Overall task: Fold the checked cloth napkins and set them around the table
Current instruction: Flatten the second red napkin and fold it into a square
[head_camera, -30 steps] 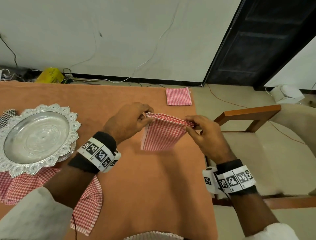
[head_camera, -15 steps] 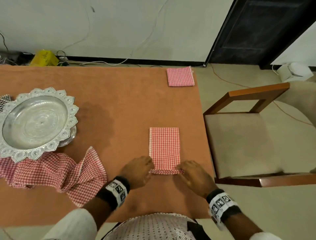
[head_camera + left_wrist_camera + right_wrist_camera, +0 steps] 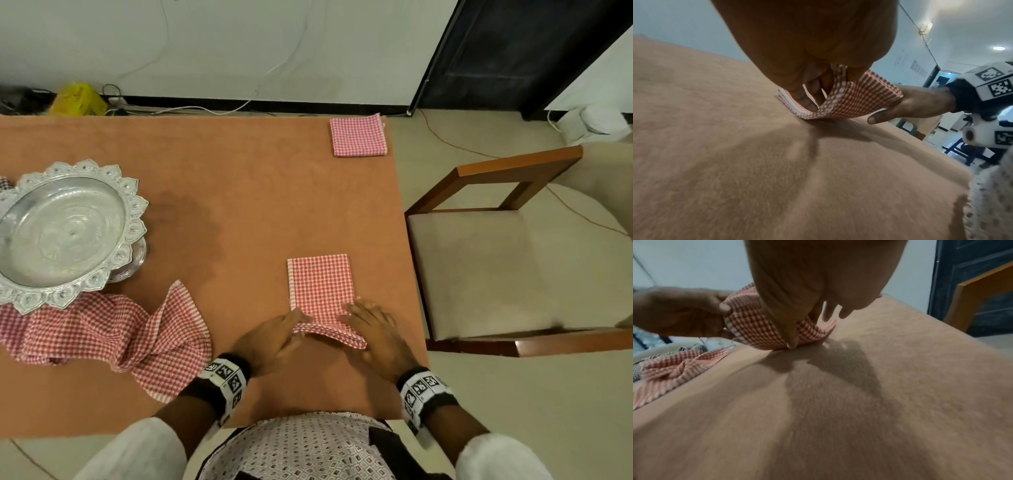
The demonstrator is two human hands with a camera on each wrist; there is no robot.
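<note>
A red checked napkin (image 3: 320, 284), folded into a narrow strip, lies on the orange table (image 3: 222, 178) near its right edge. Its near end is lifted and curls forward over the rest. My left hand (image 3: 297, 325) pinches the near left corner; in the left wrist view the napkin (image 3: 855, 100) runs between thumb and fingers. My right hand (image 3: 350, 317) pinches the near right corner, and in the right wrist view its thumb sits under the napkin (image 3: 756, 324). A folded napkin (image 3: 358, 136) lies at the far right corner. An unfolded one (image 3: 113, 337) is bunched at the left.
An ornate silver tray (image 3: 135, 205) stands at the left, partly on the bunched napkin. A wooden chair (image 3: 496, 267) with a beige seat stands close to the table's right edge. Cables and a yellow object (image 3: 77, 99) lie on the floor by the far wall.
A second ago both hands held the napkin up in the air. They then laid it flat as a strip, and now they lift its near end and bring it forward.
</note>
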